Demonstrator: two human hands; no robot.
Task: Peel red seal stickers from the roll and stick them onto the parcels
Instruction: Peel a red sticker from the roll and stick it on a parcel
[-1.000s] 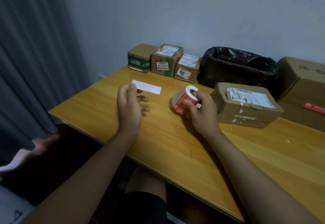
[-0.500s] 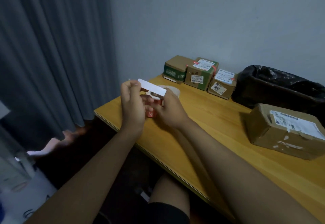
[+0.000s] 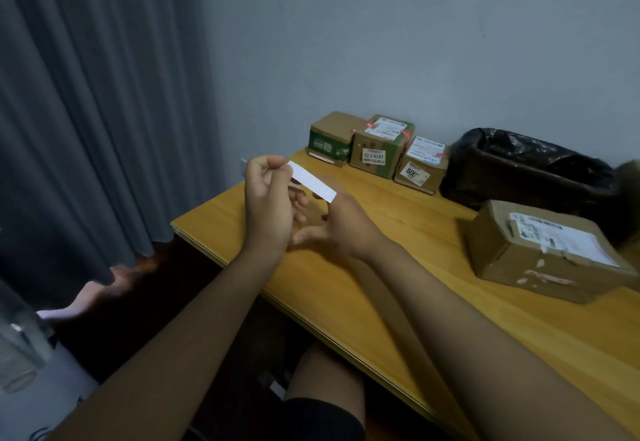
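Note:
My left hand [image 3: 268,205] is raised over the table's left corner and pinches one end of a white paper strip [image 3: 312,181] between thumb and forefinger. The strip slants down to the right, over my right hand [image 3: 341,225]. My right hand sits just right of the left one, thumb stretched toward it; its fingers are hidden behind the strip and the left hand. The red sticker roll is out of sight. A large brown parcel [image 3: 543,250] with a white label lies at the right. Three small parcels [image 3: 379,147] stand in a row by the wall.
A black plastic bag [image 3: 530,166] sits in a container behind the large parcel. The wooden table's [image 3: 398,302] front edge runs diagonally above my lap. A grey curtain [image 3: 86,111] hangs to the left of the table.
The view swung left. My left hand lifted the white strip. My right hand came from beside the large parcel over to the left hand, and the red roll it held has gone from sight.

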